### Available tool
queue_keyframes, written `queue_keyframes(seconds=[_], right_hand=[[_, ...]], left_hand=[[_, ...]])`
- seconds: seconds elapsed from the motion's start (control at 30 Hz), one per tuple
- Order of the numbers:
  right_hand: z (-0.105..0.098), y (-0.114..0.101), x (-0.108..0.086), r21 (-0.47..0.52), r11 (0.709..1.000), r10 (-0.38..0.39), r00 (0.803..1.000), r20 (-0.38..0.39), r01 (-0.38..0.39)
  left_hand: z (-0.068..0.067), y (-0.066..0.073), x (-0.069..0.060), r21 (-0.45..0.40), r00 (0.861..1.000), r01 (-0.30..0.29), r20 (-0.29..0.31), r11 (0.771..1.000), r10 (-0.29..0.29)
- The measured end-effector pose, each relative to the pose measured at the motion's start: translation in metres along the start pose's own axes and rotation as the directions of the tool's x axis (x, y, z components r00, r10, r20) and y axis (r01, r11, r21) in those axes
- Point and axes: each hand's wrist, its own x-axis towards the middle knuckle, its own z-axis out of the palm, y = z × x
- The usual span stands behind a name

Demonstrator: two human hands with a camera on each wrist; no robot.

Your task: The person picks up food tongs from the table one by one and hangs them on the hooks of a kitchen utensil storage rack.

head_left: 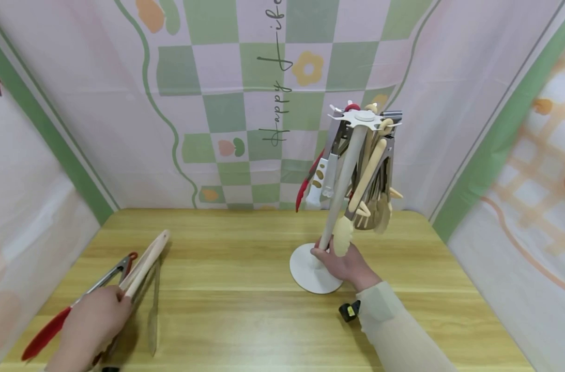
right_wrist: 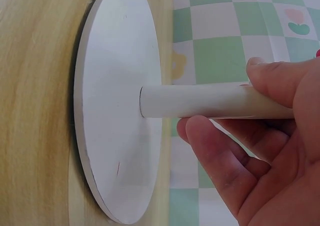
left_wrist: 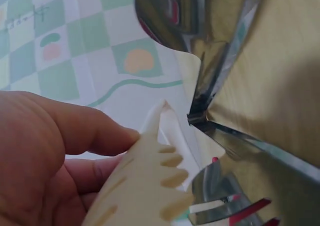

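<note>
Holding pale tongs [head_left: 148, 266] in the left hand [head_left: 96, 316], at lower left of the head view, with thumb and fingers closed in a pinch near the scalloped end, shown at the bottom of the left wrist view. Hard to tell how firm a squeeze. Note the red-tipped tongs [head_left: 47, 333] and a slim metal utensil [head_left: 153, 320], lying very close by on the wooden surface [head_left: 226, 258]. Gripping the white post [head_left: 341, 188] right of centre with the right hand [head_left: 345, 262], thumb on one side and curled fingers on the other, just above the round base [head_left: 304, 269]. For good work here, best to hold the post low and press the base down, given so many hanging utensils [head_left: 372, 206] crowded under the hooked top [head_left: 365, 117] at upper right, probably making for a top-heavy load. Raise the pale tongs straight up, without dragging the neighbouring pieces along. Pinch both arms together, to avoid springing open. Leave the far end, pointing toward the top of the frame, uncovered by fingers. Avoid bumping anything hanging; likely to swing.
</note>
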Motion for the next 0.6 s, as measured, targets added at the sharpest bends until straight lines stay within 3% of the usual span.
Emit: queue_keyframes(seconds=[0.17, 0.4, 0.6], right_hand=[[0.0, 0.001, 0.0, 0.002, 1.0, -0.004, 1.0, -0.003, 0.004], [0.001, 0.002, 0.001, 0.004, 1.0, -0.017, 1.0, -0.003, 0.017], [0.0, 0.002, 0.0, 0.0, 1.0, -0.014, 1.0, -0.011, 0.014]], left_hand=[[-0.004, 0.001, 0.0, -0.043, 0.999, -0.02, -0.038, 0.999, 0.018], [-0.013, 0.006, -0.001, -0.129, 0.999, 0.028, 0.039, 0.991, -0.023], [-0.021, 0.008, 0.003, -0.146, 1.0, 0.008, 0.015, 0.989, -0.006]])
